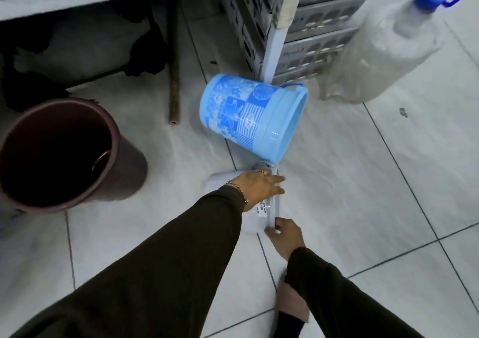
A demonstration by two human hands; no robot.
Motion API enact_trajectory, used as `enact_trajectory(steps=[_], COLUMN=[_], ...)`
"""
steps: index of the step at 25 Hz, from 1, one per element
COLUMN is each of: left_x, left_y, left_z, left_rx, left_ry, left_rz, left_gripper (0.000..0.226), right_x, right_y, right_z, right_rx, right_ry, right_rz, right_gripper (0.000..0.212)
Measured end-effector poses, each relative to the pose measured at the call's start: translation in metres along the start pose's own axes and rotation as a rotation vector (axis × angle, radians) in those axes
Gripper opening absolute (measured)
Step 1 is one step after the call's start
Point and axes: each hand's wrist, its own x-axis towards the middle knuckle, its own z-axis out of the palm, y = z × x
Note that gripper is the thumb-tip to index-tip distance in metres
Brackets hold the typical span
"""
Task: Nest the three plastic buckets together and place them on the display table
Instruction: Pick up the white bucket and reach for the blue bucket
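I see both hands on a pale grey bucket [259,215] lying on the floor [363,182], mostly hidden: left hand [259,183] flat, fingers extended; right hand [286,235] pinching its rim. Blue bucket [246,117] lies tipped beyond; maroon bucket [64,153] upright left.

Open floor [363,182] lies to the right of my right hand [287,236] and toward the camera; passage there is free. Ahead of my left hand [259,183], the blue bucket [248,117] lies on its side, just beyond the white bucket [259,208] that both hands are on. The maroon bucket [64,153] stands upright, blocking the left. A pipe [174,88], stacked crates [311,26] and a wrapped bottle [394,44] close the far side.
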Motion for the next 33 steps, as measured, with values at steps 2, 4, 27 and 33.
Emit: enact_trajectory(steps=[2, 4, 27, 33], left_x=[0.000, -0.015, -0.191, -0.130], left_y=[0.000, -0.007, 0.032, 0.014], left_z=[0.002, 0.002, 0.103, 0.043], left_rx=[0.030, -0.013, -0.527, -0.727], left_ry=[0.018, -0.003, -0.313, 0.049], left_rz=[-0.041, -0.108, -0.594, -0.788], left_gripper=[0.055, 0.039, 0.042, 0.038], right_x=[-0.006, -0.015, -0.056, 0.008], right_y=[0.005, 0.006, -0.012, -0.075], right_z=[0.006, 0.008, 0.045, -0.058], right_rx=[-0.008, -0.134, -1.133, -1.096], right_ry=[0.016, -0.029, -0.135, 0.319], right_rz=[-0.111, -0.252, -0.915, -0.757], right_gripper=[0.013, 0.012, 0.062, 0.083])
